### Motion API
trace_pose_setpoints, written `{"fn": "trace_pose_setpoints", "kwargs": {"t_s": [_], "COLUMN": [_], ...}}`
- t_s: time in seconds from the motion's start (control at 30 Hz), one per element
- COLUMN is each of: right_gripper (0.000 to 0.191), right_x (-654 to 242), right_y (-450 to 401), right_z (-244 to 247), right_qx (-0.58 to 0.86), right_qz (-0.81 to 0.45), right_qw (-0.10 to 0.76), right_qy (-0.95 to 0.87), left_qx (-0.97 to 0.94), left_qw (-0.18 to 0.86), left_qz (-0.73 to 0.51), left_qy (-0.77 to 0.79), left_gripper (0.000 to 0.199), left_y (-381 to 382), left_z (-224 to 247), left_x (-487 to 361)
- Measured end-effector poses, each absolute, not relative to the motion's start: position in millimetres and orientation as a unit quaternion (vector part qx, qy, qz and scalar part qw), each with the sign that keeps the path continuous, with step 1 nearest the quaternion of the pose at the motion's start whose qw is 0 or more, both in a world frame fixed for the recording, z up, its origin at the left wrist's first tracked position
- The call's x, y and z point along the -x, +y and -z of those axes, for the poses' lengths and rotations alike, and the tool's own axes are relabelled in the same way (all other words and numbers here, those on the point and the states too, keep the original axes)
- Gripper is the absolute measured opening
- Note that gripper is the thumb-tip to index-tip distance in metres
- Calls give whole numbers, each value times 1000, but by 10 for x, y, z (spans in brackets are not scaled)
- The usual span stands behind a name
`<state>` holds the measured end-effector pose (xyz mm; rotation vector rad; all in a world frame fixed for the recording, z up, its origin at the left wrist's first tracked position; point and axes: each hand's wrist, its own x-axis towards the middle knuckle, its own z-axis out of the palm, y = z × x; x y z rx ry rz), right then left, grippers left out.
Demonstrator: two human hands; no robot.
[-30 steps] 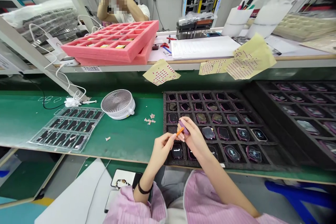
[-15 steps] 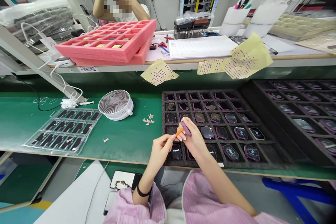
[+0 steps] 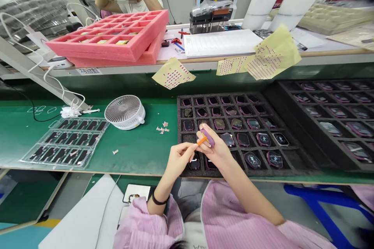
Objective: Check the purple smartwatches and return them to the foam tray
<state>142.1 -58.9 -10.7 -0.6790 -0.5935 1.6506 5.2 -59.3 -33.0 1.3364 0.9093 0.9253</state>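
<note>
we note the left hand (image 3: pixel 180 158) pinched on an orange stick (image 3: pixel 202 141), thumb and fingertips together near its lower end. the right hand (image 3: pixel 217 150) is clamped on a purple case (image 3: pixel 208 138), held above the left part of the black tray (image 3: pixel 304 160). the stick's upper end reaches the case; how it bears there we cannot tell. we see watches (image 3: pixel 253 160) in the tray, and pink scraps (image 3: pixel 165 124) between it and the fan (image 3: pixel 125 112).
</note>
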Motion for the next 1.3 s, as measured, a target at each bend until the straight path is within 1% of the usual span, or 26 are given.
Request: {"fn": "trace_pose_setpoints", "kwargs": {"t_s": [0.1, 0.23, 0.37, 0.47, 0.6, 0.7, 0.77, 0.8, 0.87, 0.97, 1.07, 1.23, 1.3], "right_gripper": [39, 41, 24, 26, 27, 25, 22, 22, 19, 11, 16, 20, 22], "right_x": [-1375, -1339, -1274, -1201, -1178, -1308, -1432, -1479, -1506, -1379, -1266, -1598, -1790], "right_y": [-574, -544, -571, -614, -632, -602, -565, -543, -496, -437, -419, -504, -541], "right_z": [112, 196, 264, 296, 310, 266, 229, 219, 234, 333, 430, 462, 487], "right_qx": [262, 283, 365, 426, 439, 461, 496, 517, 556, 588, 608, 693, 719], "right_qz": [-733, -718, -642, -587, -562, -486, -396, -357, -312, -280, -228, -34, 18], "right_qw": [593, 603, 633, 628, 603, 639, 663, 655, 588, 437, 315, 231, 176], "right_qy": [-208, -201, -232, -283, -358, -378, -396, -420, -497, -621, -692, -682, -672], "left_qx": [-554, -523, -520, -556, -560, -537, -528, -538, -586, -646, -672, -681, -674], "left_qw": [609, 626, 592, 548, 517, 486, 436, 404, 338, 255, 209, 175, 165], "left_qz": [-415, -415, -457, -465, -471, -493, -510, -506, -454, -339, -263, -210, -215], "left_qy": [388, 403, 413, 417, 444, 481, 521, 540, 580, 634, 660, 679, 687], "left_gripper": [50, 52, 50, 46, 45, 44, 44, 43, 39, 32, 28, 27, 26], "left_y": [-617, -601, -533, -493, -472, -423, -349, -301, -200, -72, -3, 46, 56], "left_z": [374, 392, 372, 397, 460, 453, 432, 426, 434, 502, 585, 627, 615], "left_x": [-101, -120, -138, -163, -148, -7, 156, 246, 407, 538, 554, 529, 522]}}
